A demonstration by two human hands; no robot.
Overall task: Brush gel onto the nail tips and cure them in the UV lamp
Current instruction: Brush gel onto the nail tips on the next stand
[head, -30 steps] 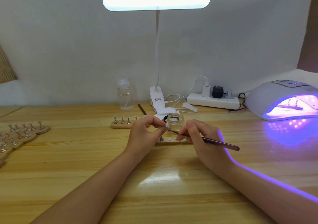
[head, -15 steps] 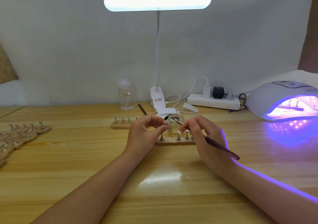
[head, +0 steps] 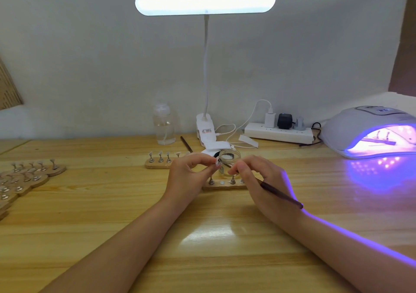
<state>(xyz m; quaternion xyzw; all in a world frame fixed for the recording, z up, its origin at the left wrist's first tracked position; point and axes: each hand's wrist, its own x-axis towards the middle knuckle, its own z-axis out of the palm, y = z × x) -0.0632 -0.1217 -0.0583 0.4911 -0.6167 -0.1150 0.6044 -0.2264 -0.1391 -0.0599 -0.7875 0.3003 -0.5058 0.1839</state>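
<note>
Brush (head: 279,192) tip moved onto nail tip (head: 218,162).

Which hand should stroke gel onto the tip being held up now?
Right. The right hand already grips the brush, bristles at the nail tip pinched by the left hand.

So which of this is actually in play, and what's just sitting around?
In use: left hand pinching a nail tip; right hand holding the brush; gel jar; wooden holder; UV lamp.
Idle: spray bottle; power strip; spare brush.
</note>
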